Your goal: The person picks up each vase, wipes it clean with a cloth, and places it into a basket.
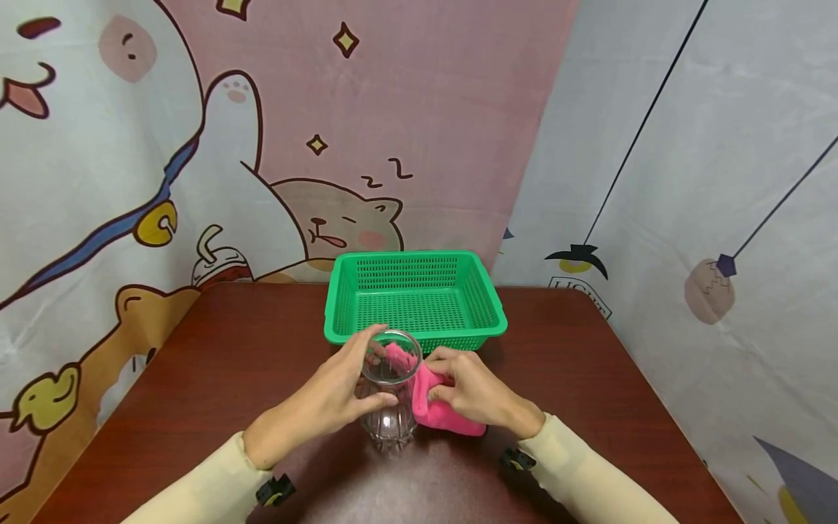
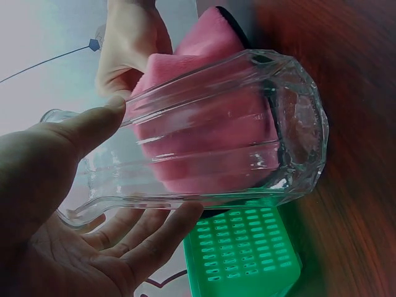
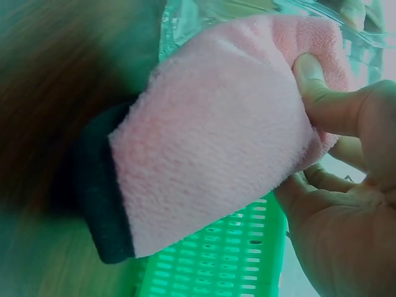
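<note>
A clear glass vase [image 1: 389,421] with a ribbed body and a flared round mouth stands upright close over the table. My left hand [image 1: 330,387] grips it near the neck, thumb on the near side and fingers around the far side. In my right hand [image 1: 468,386], a pink cloth [image 1: 447,418] is pinched between thumb and fingers. The cloth lies along the vase's right side, and its pink shows through the glass in the left wrist view. A dark trim edges the cloth [image 3: 210,136] in the right wrist view, where the cloth hides much of the vase.
Just beyond both hands sits a green perforated plastic basket [image 1: 406,256] with nothing seen inside. Everything rests on a reddish-brown wooden table [image 1: 255,342]. Cartoon-printed fabric [image 1: 445,109] hangs behind the table and along its sides.
</note>
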A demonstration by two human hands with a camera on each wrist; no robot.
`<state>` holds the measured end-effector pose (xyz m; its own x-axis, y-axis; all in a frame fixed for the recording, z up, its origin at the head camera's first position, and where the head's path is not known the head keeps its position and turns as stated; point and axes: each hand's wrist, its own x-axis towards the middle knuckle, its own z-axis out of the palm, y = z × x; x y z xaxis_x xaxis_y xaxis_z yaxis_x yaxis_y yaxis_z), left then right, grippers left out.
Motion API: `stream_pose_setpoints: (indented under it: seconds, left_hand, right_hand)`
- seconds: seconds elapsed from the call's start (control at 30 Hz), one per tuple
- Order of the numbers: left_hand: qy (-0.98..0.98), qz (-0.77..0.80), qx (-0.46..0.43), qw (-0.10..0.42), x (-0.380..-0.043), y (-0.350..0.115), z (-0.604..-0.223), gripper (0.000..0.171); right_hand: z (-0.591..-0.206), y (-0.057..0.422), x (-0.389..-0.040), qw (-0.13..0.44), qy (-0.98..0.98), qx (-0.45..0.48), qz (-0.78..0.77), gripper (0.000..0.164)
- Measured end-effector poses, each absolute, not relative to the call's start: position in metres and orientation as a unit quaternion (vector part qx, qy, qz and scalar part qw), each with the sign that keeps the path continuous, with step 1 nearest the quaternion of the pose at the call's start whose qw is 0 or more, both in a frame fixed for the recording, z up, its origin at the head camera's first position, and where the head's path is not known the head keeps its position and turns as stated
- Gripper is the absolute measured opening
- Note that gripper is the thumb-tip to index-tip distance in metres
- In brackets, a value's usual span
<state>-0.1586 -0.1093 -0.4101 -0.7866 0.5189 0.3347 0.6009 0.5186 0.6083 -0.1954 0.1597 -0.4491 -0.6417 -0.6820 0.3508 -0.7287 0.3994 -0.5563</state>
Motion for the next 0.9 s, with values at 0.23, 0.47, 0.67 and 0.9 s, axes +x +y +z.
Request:
stream_pose_setpoints:
  seconds: [0.23,0.47,0.67,0.9]
  left_hand:
    - [-0.869,-0.373,-0.321,0.057,-0.158,-0.109,-0.409,0.101]
    - [-0.862,-0.38,-0.328,0.062,-0.159,-0.109,-0.409,0.098]
    - [-0.863,-0.379,-0.327,0.061,-0.159,-0.108,-0.41,0.1]
    - [-0.867,-0.374,-0.323,0.061,-0.157,-0.11,-0.411,0.101]
  right_hand:
    - [-0.435,0.159,-0.194,0.045,-0.83,0.418,0.368,0.02]
    - [-0.426,0.157,-0.195,0.063,-0.816,0.424,0.388,0.024]
    - [-0.423,0.157,-0.196,0.05,-0.807,0.419,0.413,0.026]
    - [-0.418,0.158,-0.195,0.023,-0.779,0.405,0.479,0.029]
